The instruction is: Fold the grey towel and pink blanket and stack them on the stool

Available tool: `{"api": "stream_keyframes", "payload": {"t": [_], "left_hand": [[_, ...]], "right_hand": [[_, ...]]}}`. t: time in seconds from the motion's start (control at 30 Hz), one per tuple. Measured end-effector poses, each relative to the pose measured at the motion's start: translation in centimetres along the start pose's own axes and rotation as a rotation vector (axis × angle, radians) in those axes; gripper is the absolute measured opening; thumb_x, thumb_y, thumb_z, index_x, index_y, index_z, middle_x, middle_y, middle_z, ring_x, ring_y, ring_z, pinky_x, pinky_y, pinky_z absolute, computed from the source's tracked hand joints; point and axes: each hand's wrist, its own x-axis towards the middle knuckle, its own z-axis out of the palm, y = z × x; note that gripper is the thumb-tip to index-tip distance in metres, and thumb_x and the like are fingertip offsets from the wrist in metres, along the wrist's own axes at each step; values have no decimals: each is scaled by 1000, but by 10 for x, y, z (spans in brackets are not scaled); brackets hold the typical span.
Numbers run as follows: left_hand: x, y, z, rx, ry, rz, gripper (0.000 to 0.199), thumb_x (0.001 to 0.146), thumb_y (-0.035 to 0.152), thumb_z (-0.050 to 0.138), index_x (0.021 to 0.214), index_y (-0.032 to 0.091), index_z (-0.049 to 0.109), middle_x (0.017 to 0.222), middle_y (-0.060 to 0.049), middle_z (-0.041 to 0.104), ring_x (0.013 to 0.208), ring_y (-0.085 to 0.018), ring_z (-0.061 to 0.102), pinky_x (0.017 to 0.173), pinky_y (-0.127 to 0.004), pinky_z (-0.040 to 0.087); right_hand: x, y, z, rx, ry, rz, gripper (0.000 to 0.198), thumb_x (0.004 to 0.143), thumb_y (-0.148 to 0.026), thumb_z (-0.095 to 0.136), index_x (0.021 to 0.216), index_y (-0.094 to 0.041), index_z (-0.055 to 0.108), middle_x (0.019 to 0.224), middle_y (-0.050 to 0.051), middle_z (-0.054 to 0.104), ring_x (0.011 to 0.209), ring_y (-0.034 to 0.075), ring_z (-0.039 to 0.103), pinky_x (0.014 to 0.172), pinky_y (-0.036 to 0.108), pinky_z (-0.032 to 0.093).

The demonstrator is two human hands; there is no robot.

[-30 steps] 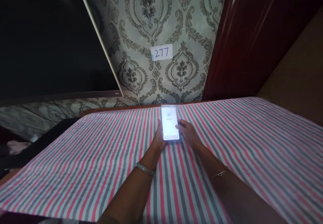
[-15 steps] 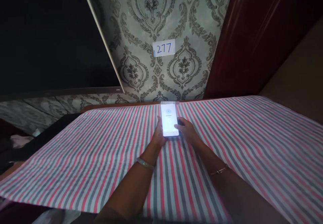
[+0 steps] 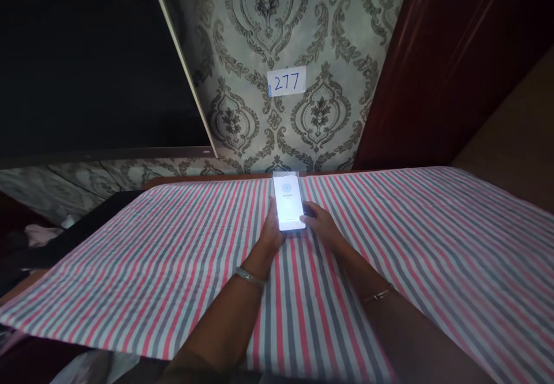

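A smartphone [image 3: 288, 202] with a bright, mostly white screen is held upright over the striped cloth, tilted slightly to the left. My left hand [image 3: 272, 228] grips its left edge and lower corner, the thumb along the side. On the other side, my right hand [image 3: 321, 222] holds the lower right edge, with its thumb at the screen's bottom right corner. The fingers behind the phone are hidden. The text on the screen is too small to read. A pale bangle circles my left wrist and a thin metal one my right.
A pink, grey and white striped cloth [image 3: 173, 257] covers the table. Behind it stands a patterned wall with a paper label [image 3: 286, 81] reading 277. A large dark television screen [image 3: 95, 66] is at the left, a dark red glossy panel [image 3: 415, 84] at the right.
The phone has tilted a little to the left, its top shifting left. Both hands keep hold of it. The background has shifted slightly to the right with the camera.
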Motion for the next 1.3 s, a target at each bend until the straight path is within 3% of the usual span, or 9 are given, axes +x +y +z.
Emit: {"api": "stream_keyframes", "payload": {"t": [0.27,0.73,1.03,1.3], "left_hand": [[-5,-4,-1,62,-103,9,66,99,58,32,143,12,50,127,-19,66,120,-30,62,105,-46,47],[0,-12,-6,122,-96,-29,72,96,63,35,145,11,48,127,-19,67,119,-31,63,103,-44,49],[-6,-12,-1,131,-109,-43,63,98,56,40,144,15,50,124,-16,69,121,-29,62,103,-40,49],[-8,-13,0,167,-111,-36,61,98,53,43,147,15,46,120,-15,71,121,-27,63,103,-38,49]], "right_hand": [[1,0,0,-30,80,-8,59,67,-40,66,122,-20,60,114,9,66,97,24,62,82,39,52],[0,-9,1,-112,134,-26,34,66,-48,62,86,-20,64,79,2,65,73,20,56,67,33,44],[-5,-14,0,-84,119,37,27,70,-49,63,78,-23,58,77,2,62,75,22,56,65,33,44],[-2,-9,0,-109,166,11,32,69,-52,63,76,-22,56,74,1,59,69,19,52,61,31,42]]}}
